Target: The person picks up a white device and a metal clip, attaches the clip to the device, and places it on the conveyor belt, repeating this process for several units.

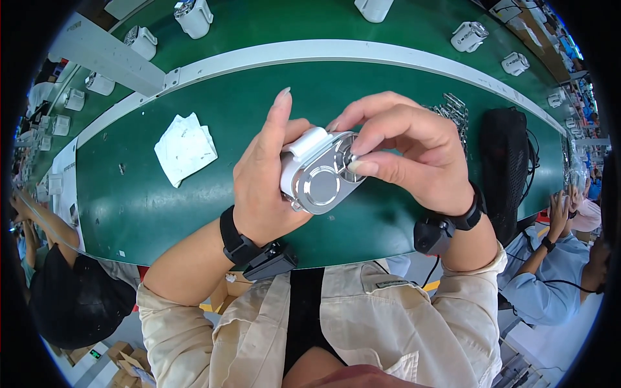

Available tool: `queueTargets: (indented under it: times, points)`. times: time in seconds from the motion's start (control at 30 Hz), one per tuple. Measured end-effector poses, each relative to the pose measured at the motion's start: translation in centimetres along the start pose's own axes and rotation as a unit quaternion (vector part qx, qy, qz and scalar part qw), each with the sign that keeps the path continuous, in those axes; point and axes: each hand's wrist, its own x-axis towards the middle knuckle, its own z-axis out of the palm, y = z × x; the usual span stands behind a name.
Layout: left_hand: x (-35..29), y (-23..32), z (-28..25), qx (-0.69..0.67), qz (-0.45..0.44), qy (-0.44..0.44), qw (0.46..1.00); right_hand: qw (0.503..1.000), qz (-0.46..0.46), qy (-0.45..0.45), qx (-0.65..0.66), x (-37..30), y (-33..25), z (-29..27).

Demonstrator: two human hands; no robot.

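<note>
My left hand [264, 178] holds a small white device [321, 184] with a shiny oval metal top, tilted above the green table. Its fingers wrap the white side, while the thumb points up and away from it. A ringed round disc marks the near end of the metal face, and a round opening lies at the far end. At that opening, my right hand [417, 145] is closed in a pinch, thumb against fingertips. Something small and metallic [348, 158] shows at the fingertips; its kind is too small to make out.
A folded white cloth [185, 150] lies on the left of the table. Right of my hands are a heap of thin metal parts [456, 111] and a black mesh pouch [502, 161] with cables. Beyond a white rail [310, 52] stand several similar white devices [193, 18]. Co-workers sit on both sides.
</note>
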Motion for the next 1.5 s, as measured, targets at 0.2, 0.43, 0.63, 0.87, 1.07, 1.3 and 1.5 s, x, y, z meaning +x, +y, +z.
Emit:
queueTargets:
  times: [0.2, 0.43, 0.63, 0.87, 1.07, 1.3, 1.5]
  points:
    - [0.3, -0.3, 0.9, 0.054, 0.009, 0.002, 0.998, 0.982, 0.108, 0.035, 0.153, -0.3, 1.4, -0.2]
    - [0.5, 0.6, 1.5, 0.065, -0.006, -0.013, 0.998, 0.939, 0.135, -0.019, 0.314, -0.5, 2.9, -0.6]
    - [0.9, 0.0, 2.6, 0.05, 0.027, 0.021, 0.998, 0.926, 0.172, 0.015, 0.335, -0.8, 2.9, 0.0]
    - [1.2, -0.6, 3.3, 0.077, 0.042, 0.04, 0.995, 0.905, 0.158, 0.001, 0.396, -0.7, 3.7, 0.0]
    - [1.5, -0.1, 3.2, 0.088, 0.043, 0.024, 0.995, 0.941, 0.112, -0.004, 0.318, -1.0, 3.4, 0.0]
    - [2.0, 1.3, 3.0, 0.019, 0.009, 0.028, 0.999, 0.894, 0.131, 0.029, 0.427, -0.8, 1.5, 0.8]
    - [2.4, 1.6, 2.3, 0.05, 0.049, 0.019, 0.997, 0.933, 0.034, -0.01, 0.357, -0.4, 2.1, 0.9]
